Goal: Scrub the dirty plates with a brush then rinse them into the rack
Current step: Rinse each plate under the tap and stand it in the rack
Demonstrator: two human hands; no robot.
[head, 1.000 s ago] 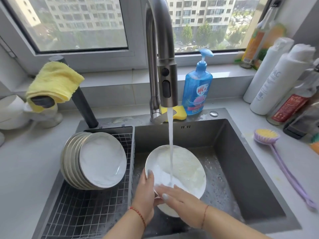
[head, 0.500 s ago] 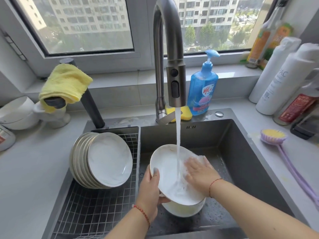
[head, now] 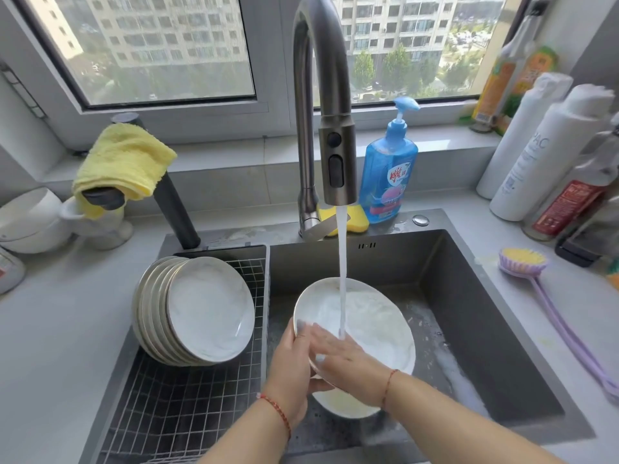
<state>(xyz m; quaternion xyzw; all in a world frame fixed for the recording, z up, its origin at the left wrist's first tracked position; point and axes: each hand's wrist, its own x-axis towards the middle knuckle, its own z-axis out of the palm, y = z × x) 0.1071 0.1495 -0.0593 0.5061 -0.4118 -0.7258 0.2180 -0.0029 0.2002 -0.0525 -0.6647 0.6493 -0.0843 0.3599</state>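
right hand [head: 348, 360] has slid from plate's far right to near left, flat fingers rubbing wet face. left hand [head: 291, 366] grips plate [head: 371, 323] rim, tilted under tap stream [head: 341, 279] over sink. rinse underway; rack [head: 174, 396] left next.

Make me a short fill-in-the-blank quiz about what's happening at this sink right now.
1. Water from the grey metal tap falls onto the white plate held by the ____ hand.
2. The purple long-handled brush lies on the ____.
3. The stack of white plates leans in the wire ____.
4. The cloth on the black spout is ____.

Missing words: left; counter; rack; yellow
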